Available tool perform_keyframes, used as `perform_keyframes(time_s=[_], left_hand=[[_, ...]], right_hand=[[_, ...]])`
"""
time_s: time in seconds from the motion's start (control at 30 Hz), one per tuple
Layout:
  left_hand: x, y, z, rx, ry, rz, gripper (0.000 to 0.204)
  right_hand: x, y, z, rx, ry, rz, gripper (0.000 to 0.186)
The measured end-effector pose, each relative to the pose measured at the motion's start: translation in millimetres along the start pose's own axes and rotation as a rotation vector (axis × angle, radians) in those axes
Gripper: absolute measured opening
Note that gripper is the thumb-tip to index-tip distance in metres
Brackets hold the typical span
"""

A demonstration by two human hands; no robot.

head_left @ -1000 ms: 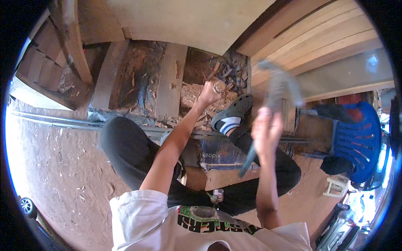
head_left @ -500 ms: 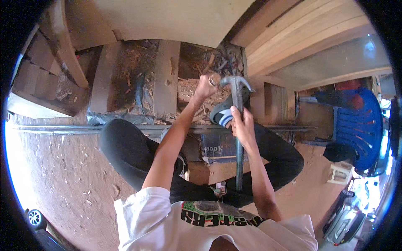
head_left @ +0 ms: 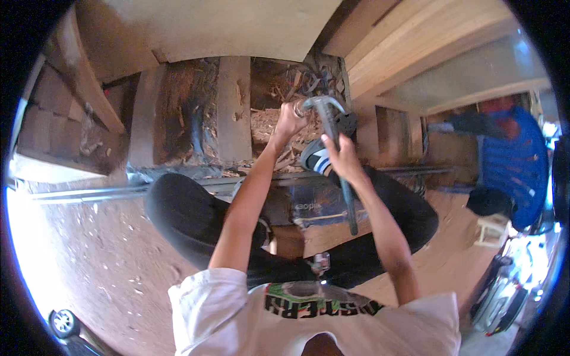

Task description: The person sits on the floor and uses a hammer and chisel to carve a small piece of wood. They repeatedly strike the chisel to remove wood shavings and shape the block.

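Note:
My right hand point(head_left: 344, 159) is closed around the dark handle of a claw hammer point(head_left: 330, 121). The hammer's head lies right beside my left hand point(head_left: 291, 123), its striking face at or very near the top of a round wooden handle point(head_left: 298, 110). My left fist grips that handle; its lower part is hidden, so I cannot tell what tool it belongs to. Wood chips point(head_left: 267, 126) fill the gap below, between the boards. My foot in a striped sandal point(head_left: 316, 158) rests just beside the hammer, partly covered by my right hand.
A wide wooden plank point(head_left: 233, 113) runs left of my hands, and a pale panel point(head_left: 225, 29) spans the far side. Stacked timber point(head_left: 427, 41) stands at the far right. A blue plastic chair point(head_left: 513, 169) is on the right. Metal rods point(head_left: 89, 194) lie across the left.
The hammer head has moved slightly left, onto or close to the wooden handle's top. The hammer's lower end has swung right. My left hand keeps its grip.

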State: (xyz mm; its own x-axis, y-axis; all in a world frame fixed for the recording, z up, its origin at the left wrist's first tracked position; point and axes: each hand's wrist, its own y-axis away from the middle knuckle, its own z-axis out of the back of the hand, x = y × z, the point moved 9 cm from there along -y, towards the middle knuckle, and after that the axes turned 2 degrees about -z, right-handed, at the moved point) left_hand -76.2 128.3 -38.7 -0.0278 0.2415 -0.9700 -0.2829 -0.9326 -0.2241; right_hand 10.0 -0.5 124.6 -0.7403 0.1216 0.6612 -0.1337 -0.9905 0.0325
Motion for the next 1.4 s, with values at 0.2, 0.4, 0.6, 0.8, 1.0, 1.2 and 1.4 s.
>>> perform_keyframes(time_s=[0.2,0.4,0.6,0.8,1.0,1.2,1.4], left_hand=[[-18.8,1.5,8.1,-0.116,-0.032,-0.087,0.021],[-36.5,-6.2,5.6,-0.16,0.102,-0.016,0.019],[-19.5,-19.1,-1.7,-0.036,0.069,0.068,0.019],[-10.6,-44.4,2.5,-0.062,0.002,-0.029,0.018],[42.1,-105.8,-3.8,0.037,-0.014,0.231,0.018],[53.2,-122.7,-9.7,-0.007,-0.177,0.27,0.029],[69.3,-142.4,-16.0,-0.019,-0.339,0.358,0.034]], right_hand=[[-69.4,70.8,-9.7,0.173,-0.675,-0.512,0.033],[-120.7,32.7,-56.0,-0.084,-0.052,-0.31,0.037],[-163.0,10.6,-128.6,0.026,0.157,-0.37,0.042],[-171.6,15.0,-145.8,-0.063,0.092,-0.351,0.044],[-152.6,-0.1,-129.1,-0.168,0.072,-0.289,0.036],[-145.7,-3.1,-128.8,-0.092,0.046,-0.397,0.034],[-140.7,-4.1,-127.1,-0.134,-0.003,-0.392,0.034]])
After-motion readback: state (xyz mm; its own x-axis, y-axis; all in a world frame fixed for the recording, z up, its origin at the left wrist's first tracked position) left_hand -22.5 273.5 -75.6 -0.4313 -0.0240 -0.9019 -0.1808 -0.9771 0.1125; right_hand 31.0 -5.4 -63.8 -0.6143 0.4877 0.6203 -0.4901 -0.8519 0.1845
